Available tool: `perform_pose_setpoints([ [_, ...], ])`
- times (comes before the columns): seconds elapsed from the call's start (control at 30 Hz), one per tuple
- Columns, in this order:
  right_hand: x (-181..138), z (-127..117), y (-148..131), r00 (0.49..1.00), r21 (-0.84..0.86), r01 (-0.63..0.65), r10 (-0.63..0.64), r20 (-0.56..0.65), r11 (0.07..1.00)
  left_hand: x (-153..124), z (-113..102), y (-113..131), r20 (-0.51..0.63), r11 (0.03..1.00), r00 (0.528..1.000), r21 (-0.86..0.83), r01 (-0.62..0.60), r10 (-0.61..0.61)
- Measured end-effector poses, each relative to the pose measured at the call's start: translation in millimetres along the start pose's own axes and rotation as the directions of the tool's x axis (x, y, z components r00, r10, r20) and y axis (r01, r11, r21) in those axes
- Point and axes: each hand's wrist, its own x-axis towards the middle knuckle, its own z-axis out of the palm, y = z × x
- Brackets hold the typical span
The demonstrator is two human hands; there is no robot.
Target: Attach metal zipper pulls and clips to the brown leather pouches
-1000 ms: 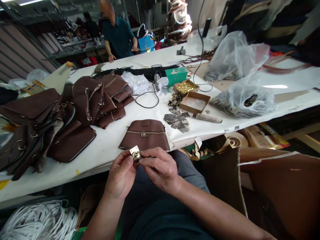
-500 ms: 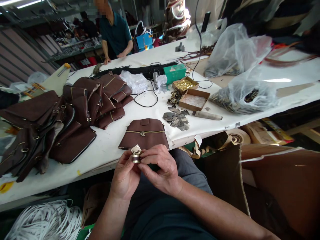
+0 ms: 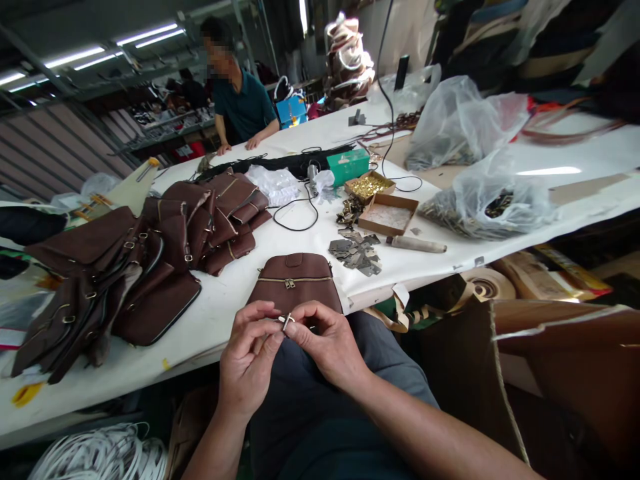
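Note:
Between my fingertips, above my lap, is a small metal bag clasp, turned nearly edge-on. My left hand pinches it from one side with thumb and fingers. From the other side my right hand grips it, thumb and forefinger closed. Just beyond my hands a brown bag piece lies flat at the table's edge, with a zip across it and two zip pulls in the middle. My fingers cover part of the clasp and the bag piece's lower edge.
A heap of brown bag pieces covers the table's left. Flat metal plates, a tool with a pale handle, small cardboard boxes and plastic bags lie to the right. A person stands across the table.
The clasp has been turned from facing me to nearly edge-on, and my fingers have shifted around it. My view has tilted up slightly. The person opposite still has both hands on the table.

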Motion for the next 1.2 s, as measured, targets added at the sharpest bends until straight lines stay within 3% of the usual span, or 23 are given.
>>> perform_pose_setpoints([
  [0.2,-0.3,-3.2,-4.4,0.960,-0.174,0.271,-0.279,-0.020,0.947,-1.7,-4.8,1.8,0.058,0.999,0.998,0.033,0.003,-0.005],
  [0.3,0.4,-2.5,-5.3,0.941,-0.251,0.325,-0.338,-0.009,0.912,-3.0,-6.9,8.4,0.075,0.998,0.996,-0.034,0.053,-0.051],
  [0.67,4.0,-0.4,-8.6,0.907,-0.317,0.420,-0.386,0.167,0.850,-5.0,-14.5,5.4,0.064,0.928,0.972,-0.290,0.235,-0.227],
  [0.9,9.7,-4.3,-14.5,0.845,-0.340,0.497,-0.357,0.397,0.798,2.1,-14.4,10.5,0.190,0.704,0.909,-0.581,0.409,-0.372],
  [1.0,10.0,-6.7,-14.4,0.827,-0.353,0.505,-0.324,0.459,0.788,2.5,-15.0,12.1,0.211,0.663,0.892,-0.605,0.440,-0.399],
  [1.2,7.3,-10.7,-13.1,0.807,-0.373,0.524,-0.306,0.506,0.766,0.4,-15.3,9.2,0.236,0.674,0.875,-0.563,0.478,-0.423],
])
